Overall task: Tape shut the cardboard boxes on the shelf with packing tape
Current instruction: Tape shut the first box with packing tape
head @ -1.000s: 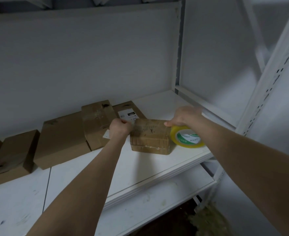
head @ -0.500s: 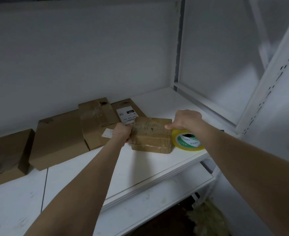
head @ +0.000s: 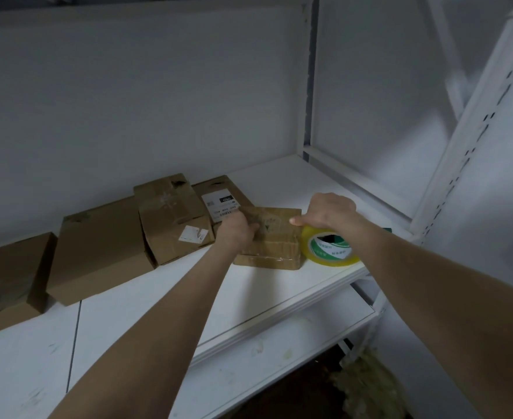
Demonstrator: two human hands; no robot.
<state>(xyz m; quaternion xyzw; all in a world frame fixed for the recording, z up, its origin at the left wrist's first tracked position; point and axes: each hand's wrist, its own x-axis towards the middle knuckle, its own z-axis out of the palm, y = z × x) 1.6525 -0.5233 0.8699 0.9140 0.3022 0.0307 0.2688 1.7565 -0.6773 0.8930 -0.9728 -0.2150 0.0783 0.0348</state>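
A small cardboard box wrapped in clear tape lies near the front right of the white shelf. My left hand grips its left top edge, fingers curled over the lid. My right hand holds the yellow-rimmed tape roll, which stands just right of the box, with the thumb pointing at the box's top right edge. Whether a strip of tape runs between roll and box cannot be told.
Several more cardboard boxes line the back wall: one with a white label, a dented one, a large flat one and one at far left. A white upright post stands right. A lower shelf sits beneath.
My left hand has slid a little to the right over the top of the small box. The right hand and the roll have stayed beside the box.
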